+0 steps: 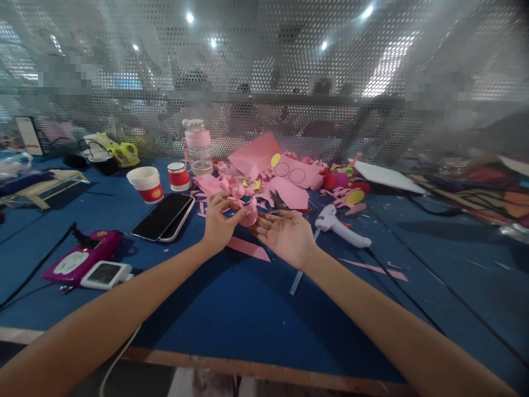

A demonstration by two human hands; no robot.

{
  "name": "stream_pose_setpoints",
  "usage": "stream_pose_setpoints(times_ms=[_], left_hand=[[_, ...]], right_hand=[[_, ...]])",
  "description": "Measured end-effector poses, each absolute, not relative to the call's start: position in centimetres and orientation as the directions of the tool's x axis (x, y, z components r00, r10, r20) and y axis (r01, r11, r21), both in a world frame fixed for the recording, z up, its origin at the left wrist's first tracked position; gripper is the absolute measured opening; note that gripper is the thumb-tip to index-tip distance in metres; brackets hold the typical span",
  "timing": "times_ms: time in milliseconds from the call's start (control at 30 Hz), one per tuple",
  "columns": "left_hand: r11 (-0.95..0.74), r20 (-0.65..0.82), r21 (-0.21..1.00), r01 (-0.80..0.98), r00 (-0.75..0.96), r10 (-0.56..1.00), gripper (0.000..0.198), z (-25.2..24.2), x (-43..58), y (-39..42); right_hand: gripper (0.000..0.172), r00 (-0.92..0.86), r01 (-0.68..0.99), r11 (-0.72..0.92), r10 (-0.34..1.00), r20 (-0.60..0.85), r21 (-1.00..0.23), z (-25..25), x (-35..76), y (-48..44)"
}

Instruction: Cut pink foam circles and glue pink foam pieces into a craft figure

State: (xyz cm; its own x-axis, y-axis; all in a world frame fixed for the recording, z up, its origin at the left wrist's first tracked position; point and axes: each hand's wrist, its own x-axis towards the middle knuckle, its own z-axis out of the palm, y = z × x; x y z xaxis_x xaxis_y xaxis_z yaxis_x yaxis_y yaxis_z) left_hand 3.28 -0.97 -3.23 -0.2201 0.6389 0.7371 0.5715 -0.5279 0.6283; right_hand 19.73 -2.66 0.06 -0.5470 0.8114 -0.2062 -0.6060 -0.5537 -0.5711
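Observation:
My left hand [221, 220] pinches a small curled pink paper piece [249, 214] between thumb and fingers, above the blue table [248, 314]. Palm up, my right hand [287, 234] lies open just to the right, its fingertips at the edge of that piece. Below both hands a pink paper strip [249, 248] rests on the table. Pink scraps and sheets [289, 190] are heaped behind the hands, one with two drawn circles. Right of my right hand lies a white glue gun [343, 227] with a clear glue stick [296, 282] near it.
Stacked paper cups [146, 184], a red cup [179, 176] and a pink-lidded bottle [198, 146] stand at the back left. Phones [163, 218] and a purple power socket [85, 256] lie left. A cord [407, 295] trails right. A perforated metal screen [264, 66] rises behind.

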Motion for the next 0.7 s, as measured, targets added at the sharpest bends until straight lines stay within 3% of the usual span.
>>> stream_pose_setpoints(times_ms=[133, 700], left_hand=[[-0.536, 0.733, 0.624, 0.569, -0.188, 0.654, 0.014, -3.18, 3.21, -1.11], [-0.586, 0.714, 0.677, 0.445, -0.206, 0.669, 0.017, -3.61, 3.19, -0.92]], right_hand=[[0.030, -0.560, -0.598, -0.567, 0.801, -0.212, -0.567, 0.31, 19.80, -2.79], [0.035, -0.536, -0.609, -0.549, 0.817, -0.213, -0.573, 0.12, 19.85, -2.85]])
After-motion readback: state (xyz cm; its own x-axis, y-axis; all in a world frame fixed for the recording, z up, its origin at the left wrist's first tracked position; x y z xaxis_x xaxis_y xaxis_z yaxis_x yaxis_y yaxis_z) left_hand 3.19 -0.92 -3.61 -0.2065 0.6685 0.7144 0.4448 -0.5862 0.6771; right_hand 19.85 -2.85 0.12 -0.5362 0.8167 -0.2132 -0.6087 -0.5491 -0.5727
